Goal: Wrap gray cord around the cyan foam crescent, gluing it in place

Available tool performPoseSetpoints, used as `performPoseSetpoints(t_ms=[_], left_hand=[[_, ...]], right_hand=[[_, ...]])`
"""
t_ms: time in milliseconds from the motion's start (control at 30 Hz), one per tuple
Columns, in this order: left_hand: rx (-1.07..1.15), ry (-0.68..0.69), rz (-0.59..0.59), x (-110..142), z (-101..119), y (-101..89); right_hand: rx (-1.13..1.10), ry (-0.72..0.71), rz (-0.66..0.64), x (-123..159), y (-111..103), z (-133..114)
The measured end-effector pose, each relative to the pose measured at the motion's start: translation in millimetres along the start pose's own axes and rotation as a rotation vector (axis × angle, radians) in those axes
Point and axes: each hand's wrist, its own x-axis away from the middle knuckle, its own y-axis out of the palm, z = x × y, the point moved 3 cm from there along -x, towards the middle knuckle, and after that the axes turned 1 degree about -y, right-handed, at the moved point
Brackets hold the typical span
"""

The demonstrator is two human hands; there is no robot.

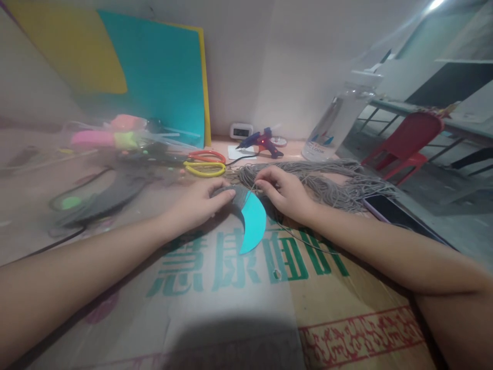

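Note:
A turquoise crescent [254, 223] is partly wrapped in grey cord along its upper part, while its lower tip is bare. My left hand [210, 200] grips the wrapped part, thumb on top and fingers behind. With thumb and forefinger together, my right hand [283, 192] pinches a strand of grey cord [252, 187] at the crescent's upper edge. A loose length of cord trails from below my right hand over the cardboard. Behind my right hand lies a big tangled bundle of grey cord [335, 180].
Printed cardboard [239, 318] covers the work surface. Behind stand scissors [206, 164], a glue gun [264, 143] with a red light, a small digital clock [242, 131] and a clear bottle [331, 123]. A phone [404, 218] lies right; coloured sheets [165, 77] lean at the back.

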Motion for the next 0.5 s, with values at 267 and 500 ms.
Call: performPoseSetpoints(t_ms=[267, 500], left_hand=[[-0.029, 0.06, -0.029, -1.4, 1.6, 0.0], [0.033, 0.059, -0.05, 0.4, -2.7, 1.7]], right_hand=[[-0.01, 0.003, -0.026, 0.8, 0.5, -0.7], [0.013, 0.013, -0.059, 1.8, 1.5, 0.4]])
